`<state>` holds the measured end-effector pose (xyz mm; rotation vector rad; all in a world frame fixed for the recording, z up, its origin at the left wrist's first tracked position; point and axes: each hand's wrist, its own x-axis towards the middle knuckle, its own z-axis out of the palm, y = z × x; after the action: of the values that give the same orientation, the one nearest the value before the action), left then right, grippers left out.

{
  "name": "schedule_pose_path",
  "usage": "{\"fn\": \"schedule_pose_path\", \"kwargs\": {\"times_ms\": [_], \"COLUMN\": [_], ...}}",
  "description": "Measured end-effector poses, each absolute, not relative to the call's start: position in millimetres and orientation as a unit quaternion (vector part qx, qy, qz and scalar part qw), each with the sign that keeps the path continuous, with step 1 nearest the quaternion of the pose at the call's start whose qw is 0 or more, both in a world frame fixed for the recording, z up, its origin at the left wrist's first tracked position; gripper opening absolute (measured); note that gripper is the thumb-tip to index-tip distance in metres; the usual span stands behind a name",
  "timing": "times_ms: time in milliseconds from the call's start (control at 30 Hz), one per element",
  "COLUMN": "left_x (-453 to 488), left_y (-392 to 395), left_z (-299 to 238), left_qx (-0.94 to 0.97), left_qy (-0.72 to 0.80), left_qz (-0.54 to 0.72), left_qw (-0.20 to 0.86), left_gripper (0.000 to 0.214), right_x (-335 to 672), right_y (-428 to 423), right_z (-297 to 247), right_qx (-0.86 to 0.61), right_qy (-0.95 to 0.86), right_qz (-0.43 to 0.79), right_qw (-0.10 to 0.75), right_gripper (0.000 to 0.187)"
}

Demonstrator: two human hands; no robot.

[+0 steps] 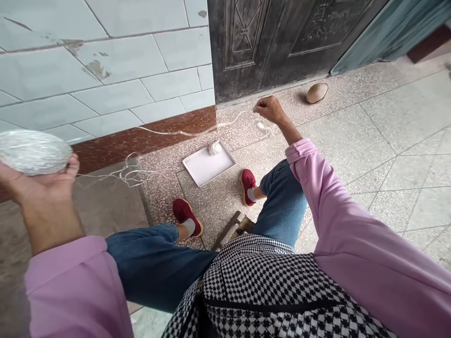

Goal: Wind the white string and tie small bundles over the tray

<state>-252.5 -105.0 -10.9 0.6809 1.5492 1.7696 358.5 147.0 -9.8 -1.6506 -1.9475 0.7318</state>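
Winding looks well along: left hand cups a fat string ball in a closed grip; right hand pinches the strand; below that grip, a small ball lies unwound on the tray.

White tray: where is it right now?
Head view, centre-left: the white tray lies on the speckled floor just beyond the red shoes, below the wall's brown skirting, with a small ball of string on its far edge.

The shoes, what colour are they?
The shoes are dark red, best seen in the head view.
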Motion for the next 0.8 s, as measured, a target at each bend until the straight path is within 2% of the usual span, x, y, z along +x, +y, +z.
{"fn": "schedule_pose_path", "kwargs": {"times_ms": [33,100,233,333,467,533,600,700,800], "left_x": [-235.9,-196.7,-116.6,-71.2,-41.0,-38.6,-44.6,-69.1,-107.1], "left_y": [-95.5,-74.0,-38.4,-24.6,-20.0,-20.7,-21.7,-23.4,-29.0], "left_z": [-11.0,-7.9,1.8,4.2,1.7,1.2,2.1,4.5,4.6], "left_qx": [0.242,0.247,0.332,0.379,0.398,0.4,0.397,0.375,0.317], "left_qy": [0.584,0.561,0.49,0.457,0.464,0.464,0.46,0.452,0.482], "left_qz": [0.712,0.725,0.685,0.622,0.544,0.536,0.565,0.639,0.687], "left_qw": [0.306,0.313,0.424,0.511,0.576,0.581,0.558,0.497,0.441], "left_gripper": [0.117,0.122,0.131,0.133,0.107,0.098,0.105,0.123,0.12], "right_x": [348.6,321.2,255.6,215.5,187.3,184.5,189.2,209.6,244.6], "right_y": [146.5,144.8,133.6,118.0,99.1,96.0,99.2,113.4,131.5], "right_z": [-7.8,-2.9,7.4,14.0,17.7,16.2,13.3,9.6,6.7], "right_qx": [-0.587,-0.535,-0.404,-0.334,-0.308,-0.308,-0.32,-0.354,-0.411], "right_qy": [-0.72,-0.736,-0.758,-0.765,-0.754,-0.751,-0.748,-0.748,-0.748], "right_qz": [0.28,0.332,0.443,0.5,0.54,0.545,0.541,0.513,0.453], "right_qw": [0.243,0.249,0.257,0.231,0.212,0.211,0.212,0.228,0.257], "right_gripper": [0.031,0.032,0.055,0.074,0.084,0.084,0.081,0.065,0.047]}}
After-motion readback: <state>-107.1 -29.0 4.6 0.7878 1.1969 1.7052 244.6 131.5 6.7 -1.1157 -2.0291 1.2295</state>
